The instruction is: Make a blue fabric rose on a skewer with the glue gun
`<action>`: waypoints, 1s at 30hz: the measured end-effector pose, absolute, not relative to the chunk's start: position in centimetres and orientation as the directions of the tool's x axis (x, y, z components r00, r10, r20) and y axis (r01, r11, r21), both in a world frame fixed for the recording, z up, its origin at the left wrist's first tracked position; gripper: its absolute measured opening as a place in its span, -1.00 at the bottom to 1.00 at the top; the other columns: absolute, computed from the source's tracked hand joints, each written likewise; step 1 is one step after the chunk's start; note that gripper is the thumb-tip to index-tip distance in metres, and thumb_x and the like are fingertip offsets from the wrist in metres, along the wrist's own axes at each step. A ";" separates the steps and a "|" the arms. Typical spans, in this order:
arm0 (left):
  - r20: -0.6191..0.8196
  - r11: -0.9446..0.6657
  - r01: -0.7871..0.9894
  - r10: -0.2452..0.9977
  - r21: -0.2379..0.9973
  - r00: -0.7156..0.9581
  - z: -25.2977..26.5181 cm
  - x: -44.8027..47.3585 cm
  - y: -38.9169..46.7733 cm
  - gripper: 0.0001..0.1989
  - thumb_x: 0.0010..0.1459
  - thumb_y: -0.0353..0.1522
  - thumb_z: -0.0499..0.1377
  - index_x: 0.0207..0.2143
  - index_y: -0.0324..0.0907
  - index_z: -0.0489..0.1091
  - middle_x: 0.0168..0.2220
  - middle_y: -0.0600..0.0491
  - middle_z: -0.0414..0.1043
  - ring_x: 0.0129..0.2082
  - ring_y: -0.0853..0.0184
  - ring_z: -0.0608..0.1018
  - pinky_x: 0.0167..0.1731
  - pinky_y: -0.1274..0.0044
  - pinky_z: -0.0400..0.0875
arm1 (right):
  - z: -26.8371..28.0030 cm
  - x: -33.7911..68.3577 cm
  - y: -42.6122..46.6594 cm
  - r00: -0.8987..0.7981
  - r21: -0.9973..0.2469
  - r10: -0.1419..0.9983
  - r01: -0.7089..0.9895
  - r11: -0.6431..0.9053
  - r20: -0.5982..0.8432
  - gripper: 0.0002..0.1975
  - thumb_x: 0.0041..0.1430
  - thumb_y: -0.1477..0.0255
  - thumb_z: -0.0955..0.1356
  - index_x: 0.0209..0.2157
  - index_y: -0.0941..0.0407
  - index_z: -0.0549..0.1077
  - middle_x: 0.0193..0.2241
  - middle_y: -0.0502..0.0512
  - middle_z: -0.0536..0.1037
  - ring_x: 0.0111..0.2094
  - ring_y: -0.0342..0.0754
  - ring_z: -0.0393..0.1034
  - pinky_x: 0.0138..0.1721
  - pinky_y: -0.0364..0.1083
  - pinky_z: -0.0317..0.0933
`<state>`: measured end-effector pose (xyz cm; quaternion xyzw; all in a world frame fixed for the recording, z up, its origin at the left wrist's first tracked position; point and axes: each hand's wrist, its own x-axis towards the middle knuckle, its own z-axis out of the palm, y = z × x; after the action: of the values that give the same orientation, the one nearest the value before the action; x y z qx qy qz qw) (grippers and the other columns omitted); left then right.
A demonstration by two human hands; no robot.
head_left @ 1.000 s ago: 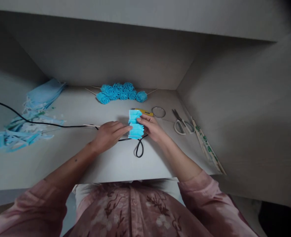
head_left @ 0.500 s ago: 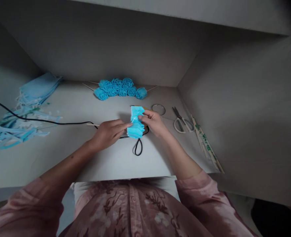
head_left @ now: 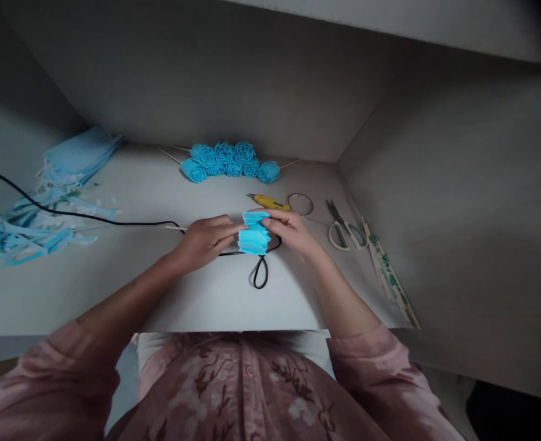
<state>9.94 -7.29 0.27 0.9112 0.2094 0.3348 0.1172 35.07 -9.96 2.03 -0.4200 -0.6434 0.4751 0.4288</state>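
Observation:
Between my hands hangs a pleated piece of blue face-mask fabric (head_left: 253, 240), its upper part folded over. My left hand (head_left: 206, 242) is closed at the fabric's left edge, around a thin wooden stick (head_left: 173, 228) whose end pokes out behind the hand. My right hand (head_left: 291, 229) pinches the upper right edge of the fabric between thumb and fingers. Just beyond lies a yellow glue gun (head_left: 271, 202), partly behind the right fingers. A black cable (head_left: 260, 282) loops on the table under the fabric.
Several blue fabric roses (head_left: 224, 160) on sticks lie at the back. A mask stack (head_left: 82, 156) and cut mask scraps (head_left: 27, 236) are at left. A wire ring (head_left: 300, 204), scissors (head_left: 344, 229) and green-marked sticks (head_left: 392, 275) lie at right, near the side wall.
The top of the blue fabric has been folded down by my right hand, so the piece looks shorter. The glue gun now shows more. The view has shifted slightly.

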 end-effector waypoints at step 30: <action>0.557 -0.838 0.313 0.534 0.447 0.636 0.6 10.1 -6.8 -0.78 0.34 -0.42 0.15 -0.24 -0.18 0.62 -0.29 0.01 0.60 -0.33 0.36 0.60 -0.31 0.60 0.40 | 2.2 34.7 -10.5 -0.364 -0.951 0.921 0.210 0.225 0.138 -0.53 0.24 0.09 0.42 0.01 0.10 0.66 -0.09 0.14 0.69 -0.05 0.07 0.56 -0.03 -0.01 0.41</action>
<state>10.11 -6.82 0.60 0.8908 0.2377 0.3544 0.1562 34.75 -10.46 2.21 -0.4142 -0.6826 0.4646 0.3829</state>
